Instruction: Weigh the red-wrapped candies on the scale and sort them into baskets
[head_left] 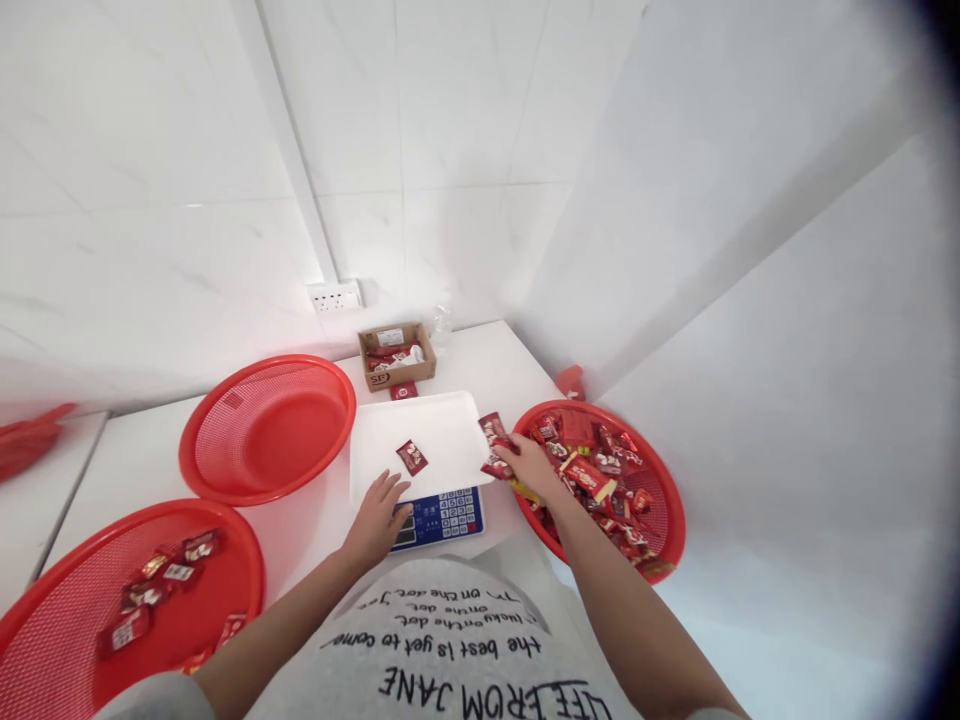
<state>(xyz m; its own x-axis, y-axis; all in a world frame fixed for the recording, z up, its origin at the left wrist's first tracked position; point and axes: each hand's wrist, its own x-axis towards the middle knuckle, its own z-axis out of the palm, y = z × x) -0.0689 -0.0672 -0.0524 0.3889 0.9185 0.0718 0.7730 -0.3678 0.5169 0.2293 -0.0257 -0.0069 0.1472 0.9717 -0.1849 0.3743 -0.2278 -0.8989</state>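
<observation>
My right hand (pixel 529 466) is closed on a dark red snack packet (pixel 493 436) with white print, at the right edge of the white tray (pixel 450 437). Whether it is one packet or more I cannot tell. On the tray lies a single small dark red packet (pixel 412 457). My left hand (pixel 376 520) is open, fingers spread, at the tray's near left edge and partly over the blue scale's (pixel 442 518) display. To the right, under my right forearm, stands a red basket (pixel 679 500) filled with red and yellow packets (pixel 592 475).
At the back is a cardboard box (pixel 397 374) holding packets, with a red packet (pixel 403 391) before it and a clear plastic bottle (pixel 442 325) beside it. A red basket (pixel 300 440) stands left; a nearer red basket (pixel 247 560) holds several packets. Walls bound the table.
</observation>
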